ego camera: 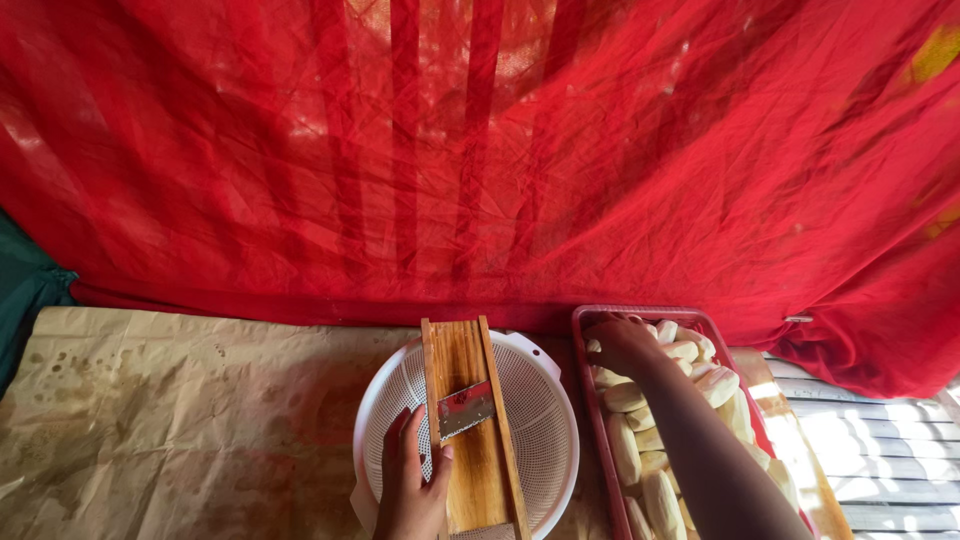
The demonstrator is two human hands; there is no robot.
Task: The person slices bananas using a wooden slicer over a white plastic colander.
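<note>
Steadying the slicer, reaching into the tray of peeled pieces.

From the left: my left hand (412,480) grips the edge of the wooden slicer board (472,425), thumb near its metal blade (465,408); the board lies tilted across the white perforated basket (540,410) and looks stiff and light, best held by its side rails, clear of the blade. To the right, my right hand (622,343) is down in the red tray (600,420), fingers curled over the pale peeled pieces (650,470); I cannot tell whether it has closed on one. These look firm, smooth and probably slippery when damp, so I judge a grip around the thick middle safest.
</note>
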